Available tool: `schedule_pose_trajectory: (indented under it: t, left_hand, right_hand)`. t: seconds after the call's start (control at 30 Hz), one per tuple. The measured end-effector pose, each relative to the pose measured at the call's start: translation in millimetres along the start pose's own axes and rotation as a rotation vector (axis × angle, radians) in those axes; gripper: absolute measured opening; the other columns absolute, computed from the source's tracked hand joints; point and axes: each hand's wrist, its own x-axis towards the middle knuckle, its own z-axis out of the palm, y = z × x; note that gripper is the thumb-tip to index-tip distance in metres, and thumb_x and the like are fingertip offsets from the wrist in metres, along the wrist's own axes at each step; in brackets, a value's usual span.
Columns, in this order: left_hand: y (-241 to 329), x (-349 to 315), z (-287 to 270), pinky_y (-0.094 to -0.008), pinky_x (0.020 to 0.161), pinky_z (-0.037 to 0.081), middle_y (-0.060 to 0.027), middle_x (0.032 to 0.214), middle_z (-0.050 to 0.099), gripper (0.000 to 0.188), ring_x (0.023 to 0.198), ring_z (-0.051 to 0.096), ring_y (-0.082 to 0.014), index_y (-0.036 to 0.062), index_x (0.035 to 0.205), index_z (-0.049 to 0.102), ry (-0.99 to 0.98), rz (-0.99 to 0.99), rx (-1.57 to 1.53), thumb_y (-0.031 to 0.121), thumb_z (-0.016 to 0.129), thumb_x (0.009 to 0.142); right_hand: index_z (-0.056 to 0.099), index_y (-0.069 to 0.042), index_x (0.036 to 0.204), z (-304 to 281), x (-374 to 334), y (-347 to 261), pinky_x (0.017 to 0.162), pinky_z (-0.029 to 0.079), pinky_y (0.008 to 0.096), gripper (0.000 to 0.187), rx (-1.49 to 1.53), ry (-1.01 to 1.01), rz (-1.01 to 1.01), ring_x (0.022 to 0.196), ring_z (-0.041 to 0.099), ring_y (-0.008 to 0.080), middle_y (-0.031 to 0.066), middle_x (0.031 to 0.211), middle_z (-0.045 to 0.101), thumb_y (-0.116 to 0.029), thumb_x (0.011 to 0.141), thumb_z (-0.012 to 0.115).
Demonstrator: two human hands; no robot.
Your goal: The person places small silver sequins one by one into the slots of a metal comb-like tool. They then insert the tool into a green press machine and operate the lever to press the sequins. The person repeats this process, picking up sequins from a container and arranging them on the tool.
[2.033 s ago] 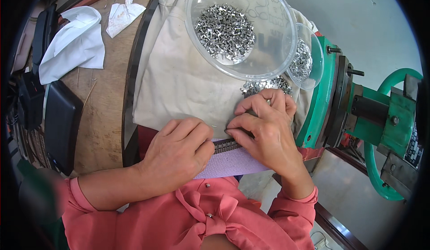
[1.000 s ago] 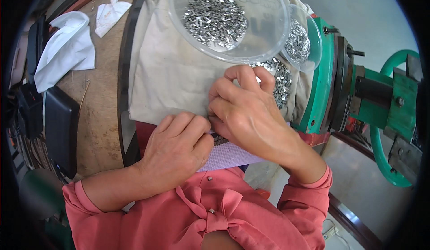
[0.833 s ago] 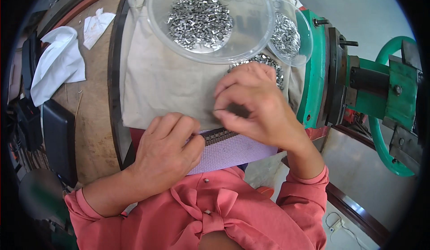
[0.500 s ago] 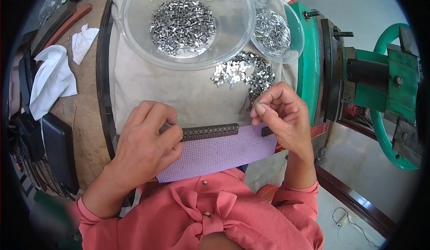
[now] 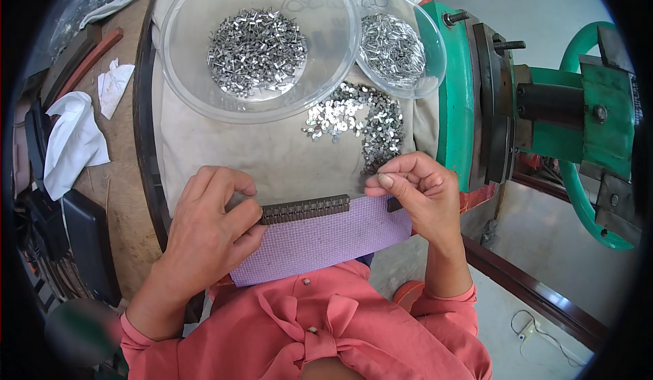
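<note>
A dark metal bar with a row of slots [image 5: 306, 210] lies across a purple woven mat [image 5: 320, 237] in front of me. My left hand [image 5: 216, 227] is closed around the bar's left end, and its fingers hide that end. Just beyond the bar's right end, my right hand [image 5: 420, 193] holds thumb and forefinger pinched together; whatever is between them is too small to make out. Beside those fingertips lies a heap of small shiny metal discs [image 5: 381, 125] on the beige cloth [image 5: 224, 152]. A short dark block [image 5: 394, 204] shows partly under the right hand.
A large clear plastic bowl [image 5: 178, 80] of small metal pieces stands at the back, next to a smaller clear bowl [image 5: 439, 60] of metal pins. Green machinery [image 5: 551, 108] with a handwheel is on the right. White cloth [image 5: 75, 145] and a black case [image 5: 88, 244] lie left.
The whole view has shifted, with things appearing further left and lower. My right forefinger has straightened a little, its pinch now slightly lower. My left hand keeps its place on the bar.
</note>
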Motion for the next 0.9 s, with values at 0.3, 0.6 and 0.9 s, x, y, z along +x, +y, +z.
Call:
schedule_pose_trajectory:
  t: [0.3,0.6,0.9]
  left_hand:
    - [0.0,-1.1,-1.0,-0.0403,0.073,0.044,-0.0103,0.107,0.058,0.028,0.088,0.051,-0.0294,0.0049,0.080,0.061,-0.001,0.002,0.008,0.006,0.081,0.061]
    - [0.1,-1.0,-0.3,-0.0400,0.073,0.044,-0.0103,0.107,0.058,0.028,0.088,0.051,-0.0294,0.0048,0.079,0.060,0.006,0.000,0.008,0.006,0.081,0.062]
    - [0.6,-1.2,-0.6,-0.0401,0.073,0.045,-0.0107,0.108,0.058,0.027,0.088,0.052,-0.0295,0.0044,0.079,0.059,0.007,-0.001,0.004,0.006,0.080,0.063]
  right_hand:
    - [0.075,-0.003,0.093,15.9,3.1,-5.8,0.071,0.049,0.0290,0.006,-0.447,-0.086,-0.274,0.083,0.063,0.0154,0.0068,0.094,0.068,-0.007,0.088,0.074]
    - [0.077,-0.006,0.090,21.7,2.9,-1.0,0.077,0.048,0.0343,0.012,-0.647,-0.096,-0.324,0.090,0.060,0.0240,0.0055,0.094,0.063,-0.013,0.080,0.079]
    - [0.075,-0.007,0.086,27.2,3.3,1.3,0.074,0.047,0.0357,0.012,-0.775,-0.055,-0.426,0.088,0.060,0.0251,0.0048,0.093,0.062,-0.014,0.077,0.082]
